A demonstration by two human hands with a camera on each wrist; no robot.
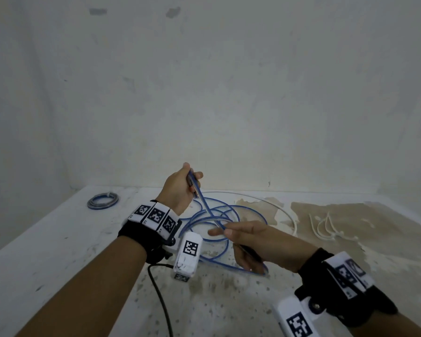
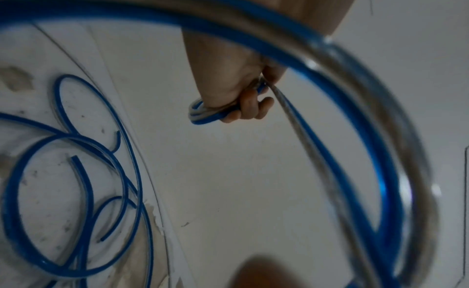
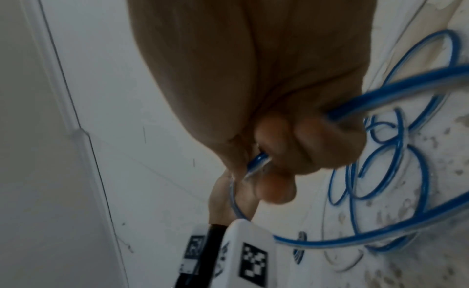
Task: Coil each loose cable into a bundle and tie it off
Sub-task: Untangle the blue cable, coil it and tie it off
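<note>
A long blue cable (image 1: 208,209) lies in loose loops on the white table (image 1: 58,239). My left hand (image 1: 180,188) is raised above the far side of the loops and grips a few gathered turns of the cable. Nearer me, my right hand (image 1: 243,239) is curled round one strand, which runs taut up to the left hand. In the left wrist view the left hand (image 2: 236,99) clenches the small bundle, and a big loop of the cable (image 2: 355,103) hangs close to the camera. The right wrist view shows the right hand (image 3: 279,91) gripping the cable (image 3: 396,95).
A coiled, tied blue and grey bundle (image 1: 103,201) lies at the table's back left. A thin white cable (image 1: 294,222) arcs behind the blue loops. Several white zip ties (image 1: 323,227) lie on a brown stain to the right. A wall stands close behind the table.
</note>
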